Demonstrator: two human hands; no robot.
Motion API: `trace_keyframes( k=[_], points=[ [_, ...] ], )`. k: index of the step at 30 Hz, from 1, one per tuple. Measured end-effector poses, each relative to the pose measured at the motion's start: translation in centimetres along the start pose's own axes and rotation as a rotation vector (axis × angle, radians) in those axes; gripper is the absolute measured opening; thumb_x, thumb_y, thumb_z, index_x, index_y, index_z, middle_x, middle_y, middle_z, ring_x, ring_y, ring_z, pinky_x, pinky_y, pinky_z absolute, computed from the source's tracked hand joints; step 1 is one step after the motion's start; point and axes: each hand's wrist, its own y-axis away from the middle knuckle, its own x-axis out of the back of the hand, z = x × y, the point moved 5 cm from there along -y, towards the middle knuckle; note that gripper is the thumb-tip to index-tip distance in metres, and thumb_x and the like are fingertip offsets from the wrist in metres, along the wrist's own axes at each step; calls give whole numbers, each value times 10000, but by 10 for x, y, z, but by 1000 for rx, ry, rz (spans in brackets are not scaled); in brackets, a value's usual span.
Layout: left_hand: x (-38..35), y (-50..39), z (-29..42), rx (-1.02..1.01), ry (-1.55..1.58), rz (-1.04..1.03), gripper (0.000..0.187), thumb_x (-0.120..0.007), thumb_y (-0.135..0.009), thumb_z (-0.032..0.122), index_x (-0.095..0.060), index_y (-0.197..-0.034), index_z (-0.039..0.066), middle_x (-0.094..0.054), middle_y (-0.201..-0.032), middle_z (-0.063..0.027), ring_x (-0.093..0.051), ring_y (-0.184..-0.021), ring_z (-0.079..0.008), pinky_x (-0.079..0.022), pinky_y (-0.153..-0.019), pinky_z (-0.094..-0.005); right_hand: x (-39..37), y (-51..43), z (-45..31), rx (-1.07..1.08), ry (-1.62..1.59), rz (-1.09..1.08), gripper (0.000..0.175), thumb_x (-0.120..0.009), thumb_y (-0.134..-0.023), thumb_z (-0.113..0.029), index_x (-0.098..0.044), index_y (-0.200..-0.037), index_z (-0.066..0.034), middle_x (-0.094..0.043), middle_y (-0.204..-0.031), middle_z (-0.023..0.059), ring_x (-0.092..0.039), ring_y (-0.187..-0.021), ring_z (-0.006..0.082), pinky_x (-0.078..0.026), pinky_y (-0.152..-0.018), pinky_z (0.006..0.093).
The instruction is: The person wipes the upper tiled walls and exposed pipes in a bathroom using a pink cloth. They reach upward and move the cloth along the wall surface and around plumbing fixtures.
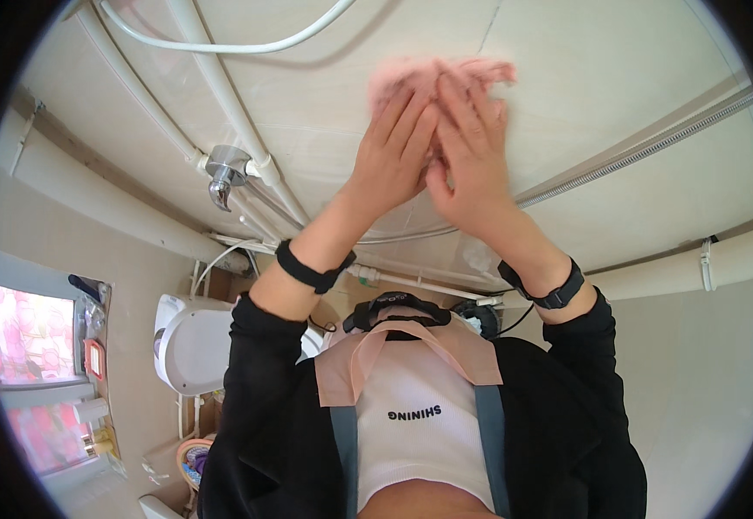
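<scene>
Both my hands press a crumpled pink cloth [409, 70] flat against a pale tiled wall [584, 58] in front of me. My left hand [396, 143] lies over the cloth's left part, fingers stretched upward. Beside it my right hand [473, 143] covers the right part, its thumb lower and close to the left hand. The fingertips and the cloth are slightly blurred. Most of the cloth's middle is hidden under the fingers. Each wrist wears a black strap.
A chrome tap [224, 175] on white pipes [220, 84] stands left of my hands. A white hose [240, 48] curves above. To the right runs a flexible metal hose [642, 152]. Lower left are a rounded white fixture [198, 350], a basket [188, 447] and a pink-curtained window [32, 337].
</scene>
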Motion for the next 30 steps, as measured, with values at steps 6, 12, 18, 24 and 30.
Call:
trace_keyframes(
  k=[6,12,18,24,30],
  points=[
    [-14,-48,4,111,56,93,376,-673,-748,218,-630,-1121,197,-456,-1304,-125,-427,-1207,-333,-371,-968,-493,22,3,8,-48,-211,286,644,-545,-736,-4,-386,-1358,34,-352,-1422,229,-365,-1281,404,-223,-1073,544],
    [-6,-11,14,153,99,114,300,-713,-701,216,-651,-994,202,-473,-1138,-92,-447,-1120,-314,-368,-938,-502,10,35,4,-7,-142,152,531,-527,-767,47,-437,-1290,14,-412,-1366,208,-394,-1287,368,-296,-1080,479],
    [15,-24,-27,166,-12,68,372,-767,-633,182,-645,-984,173,-483,-1117,-72,-472,-1072,-297,-401,-891,-479,2,39,-2,8,-89,67,496,-534,-771,70,-468,-1257,-4,-491,-1276,170,-481,-1197,344,-313,-1056,491],
    [42,-19,-37,180,-63,195,246,-726,-749,181,-652,-971,105,-560,-1018,-42,-530,-995,-195,-446,-783,-319,-13,37,-15,30,-214,138,464,-583,-740,51,-555,-1198,-14,-546,-1148,134,-533,-1009,328,-417,-888,467],
    [46,30,-44,311,-61,-42,383,-705,-639,38,-645,-1012,103,-509,-1123,-142,-474,-1054,-376,-420,-842,-454,-35,35,-24,57,-266,41,441,-592,-709,78,-591,-1141,-13,-560,-1047,134,-546,-940,320,-454,-804,413]
  ],
)
